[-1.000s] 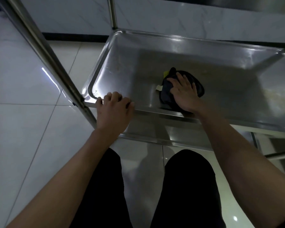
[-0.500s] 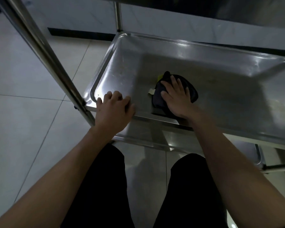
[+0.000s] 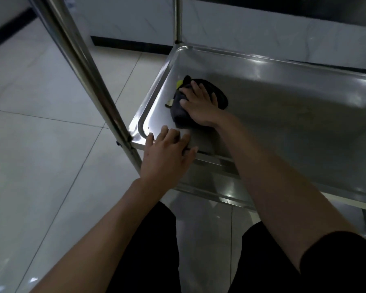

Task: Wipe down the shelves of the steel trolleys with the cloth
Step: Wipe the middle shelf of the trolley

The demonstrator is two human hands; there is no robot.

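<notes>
The right hand [image 3: 201, 106] lies flat on the dark cloth [image 3: 179, 112], fingers straight and slightly spread, pressing it onto the steel shelf [image 3: 294, 115] near the shelf's left end. The bunched cloth has its long axis running roughly from 6 to 12 o'clock, with a yellow-green tip pointing to about 11 o'clock. The left hand [image 3: 167, 157] sits at 7 o'clock from the cloth, its fingers bent over the shelf's near rim, close to the front corner post [image 3: 80, 66]. Whether the fingertips actually grip the rim cannot be told. A second post [image 3: 177, 20] rises at the far corner. Pale floor tiles [image 3: 40, 144] spread out to 9 o'clock.
</notes>
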